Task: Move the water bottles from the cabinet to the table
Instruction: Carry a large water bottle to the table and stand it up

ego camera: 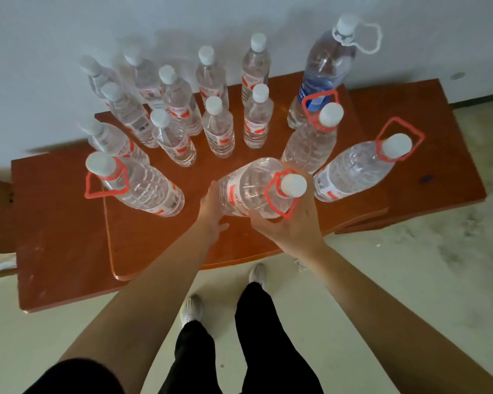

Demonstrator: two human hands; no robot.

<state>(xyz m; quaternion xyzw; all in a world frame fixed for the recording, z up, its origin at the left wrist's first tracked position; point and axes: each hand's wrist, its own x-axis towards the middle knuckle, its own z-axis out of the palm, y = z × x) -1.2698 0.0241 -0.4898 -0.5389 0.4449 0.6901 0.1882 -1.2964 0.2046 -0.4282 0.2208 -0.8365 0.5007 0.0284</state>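
A large clear water bottle (pixel 254 186) with a white cap and red carry handle stands at the front middle of the reddish-brown table (pixel 160 237). My right hand (pixel 293 223) grips its shoulder just under the handle. My left hand (pixel 211 207) presses flat against its lower left side. Three more large red-handled bottles stand around it: one at the left (pixel 143 186), one behind (pixel 310 140), one at the right (pixel 353 172). Several smaller white-capped bottles (pixel 217 129) stand in rows behind, and a tall blue-labelled bottle (pixel 322 72) with a white handle stands at the back right.
The table stands against a pale wall (pixel 69 24). A lower reddish-brown surface (pixel 54 237) sticks out on the left and another (pixel 444 137) on the right. My legs in dark trousers and light shoes (pixel 191 308) stand on the pale floor before the table's front edge.
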